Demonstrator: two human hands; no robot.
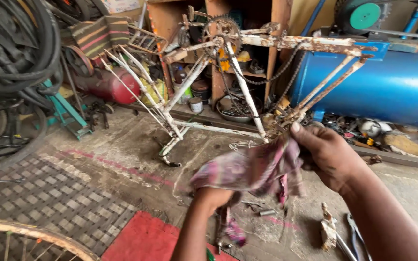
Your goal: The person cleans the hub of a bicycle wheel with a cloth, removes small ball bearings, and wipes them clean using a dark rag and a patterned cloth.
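While both hands stretch it, the rag (252, 169) sits pinched in the right hand (327, 157) and bunched over the left hand (212, 197), near the white bike frame (240, 87); blue tank (388, 87) far right.

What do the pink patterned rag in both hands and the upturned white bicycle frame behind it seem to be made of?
The pink patterned rag, gripped by the left hand and right hand, looks like soft woven cloth: it crumples, drapes and frays at the edges. The upturned white bicycle frame looks like painted steel tubing, with paint flaking off to brown rust.
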